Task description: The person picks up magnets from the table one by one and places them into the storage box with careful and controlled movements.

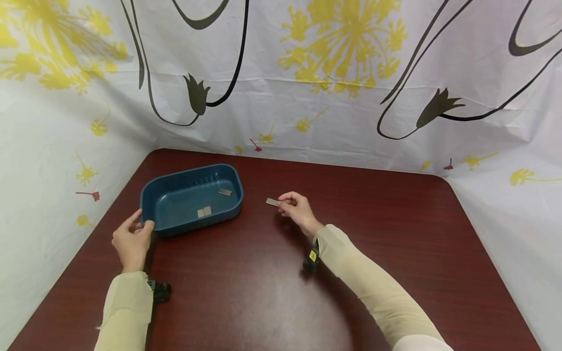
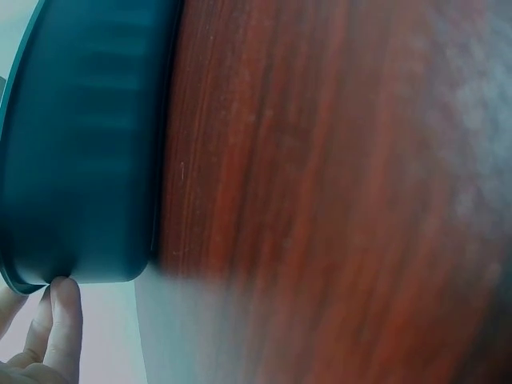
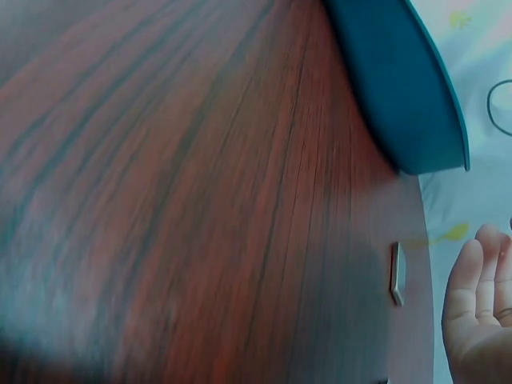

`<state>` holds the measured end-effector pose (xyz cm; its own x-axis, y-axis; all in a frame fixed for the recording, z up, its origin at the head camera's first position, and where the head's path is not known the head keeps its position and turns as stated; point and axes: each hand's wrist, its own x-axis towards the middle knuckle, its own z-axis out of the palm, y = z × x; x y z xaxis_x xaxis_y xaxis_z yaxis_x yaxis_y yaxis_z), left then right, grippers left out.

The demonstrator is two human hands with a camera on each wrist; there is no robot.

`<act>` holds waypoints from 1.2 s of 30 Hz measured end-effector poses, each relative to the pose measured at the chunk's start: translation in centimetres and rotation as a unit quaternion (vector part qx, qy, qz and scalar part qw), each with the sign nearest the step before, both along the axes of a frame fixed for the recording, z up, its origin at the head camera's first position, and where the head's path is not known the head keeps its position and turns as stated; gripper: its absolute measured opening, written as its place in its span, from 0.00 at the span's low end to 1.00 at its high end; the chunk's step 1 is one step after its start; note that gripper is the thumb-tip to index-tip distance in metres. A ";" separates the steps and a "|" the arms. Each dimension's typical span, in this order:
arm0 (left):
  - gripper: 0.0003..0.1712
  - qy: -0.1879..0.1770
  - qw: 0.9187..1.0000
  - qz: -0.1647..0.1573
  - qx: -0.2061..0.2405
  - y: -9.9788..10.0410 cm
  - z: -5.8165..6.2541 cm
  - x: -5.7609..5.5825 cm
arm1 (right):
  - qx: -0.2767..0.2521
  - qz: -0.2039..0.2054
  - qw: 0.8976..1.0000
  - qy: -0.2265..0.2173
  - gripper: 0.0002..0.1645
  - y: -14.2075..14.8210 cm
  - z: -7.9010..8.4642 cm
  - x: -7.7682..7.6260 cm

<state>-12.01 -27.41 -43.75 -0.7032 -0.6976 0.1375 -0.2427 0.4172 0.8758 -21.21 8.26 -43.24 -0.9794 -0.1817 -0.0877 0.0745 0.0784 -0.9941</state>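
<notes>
A blue plastic basin stands at the table's left. My left hand holds its near left corner, thumb and a finger at the rim; in the left wrist view, fingers touch the wall below the rim. Right of the basin lies a small flat metallic rectangular piece. My right hand is over its right end in the head view. From the right wrist, the piece rests on the table, and a gap separates it from the extended fingers.
Inside the basin, a similar piece lies at the right and light-coloured small pieces lie near the front wall. The dark red wooden table meets a white patterned cloth at the back and sides.
</notes>
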 end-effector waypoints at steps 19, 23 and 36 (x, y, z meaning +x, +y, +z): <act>0.23 -0.002 1.000 -0.002 0.000 0.1 0.2 0.0 | 0.113 -0.007 0.993 -0.011 0.15 4.8 -0.7 -1.0; 0.23 -0.001 1.000 0.000 -0.003 0.1 0.1 0.1 | 0.132 -0.013 0.991 -0.005 0.14 5.4 -0.9 -1.3; 0.23 -0.001 1.000 0.001 -0.001 0.1 0.1 0.1 | 0.169 -0.023 0.985 -0.002 0.13 6.3 -1.5 -1.5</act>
<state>-11.94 -27.32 -43.64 -0.7013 -0.6992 0.1384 -0.2449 0.4188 0.8744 -22.66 14.57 -44.77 -0.9856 -0.0960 -0.1392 0.0898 0.4005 -0.9119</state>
